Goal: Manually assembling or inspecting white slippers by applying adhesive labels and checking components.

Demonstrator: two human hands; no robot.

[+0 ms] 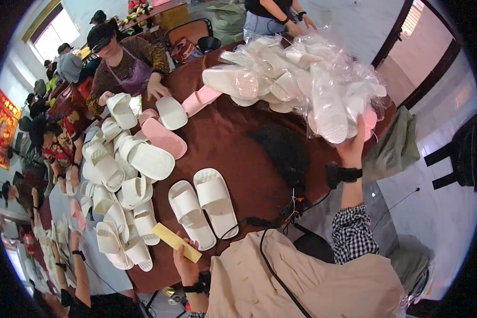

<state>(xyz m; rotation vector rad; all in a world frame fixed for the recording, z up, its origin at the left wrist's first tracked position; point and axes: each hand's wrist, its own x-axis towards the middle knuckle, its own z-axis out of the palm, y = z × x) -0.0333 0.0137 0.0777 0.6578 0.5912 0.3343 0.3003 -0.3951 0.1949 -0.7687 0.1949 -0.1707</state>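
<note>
My left hand (187, 266) grips a flat yellow strip (170, 239) that looks like a pad of paper slips, near the table's front edge. Just beyond it, a pair of white slippers (203, 206) lies side by side, soles down. On the far right, my right hand (353, 144) reaches to the pile and is closed at the lower end of a white slipper in a clear bag (328, 106). Some of its fingers are hidden behind the plastic. A pink slipper (370, 121) shows beside that hand.
Loose white slippers (103, 169) heap on the left, with a pink slipper (161, 137) among them. Bagged slippers (270, 69) cover the far right of the brown table (222, 138). Across it sits a co-worker (124, 69) handling slippers. A black cable (273, 265) crosses my front.
</note>
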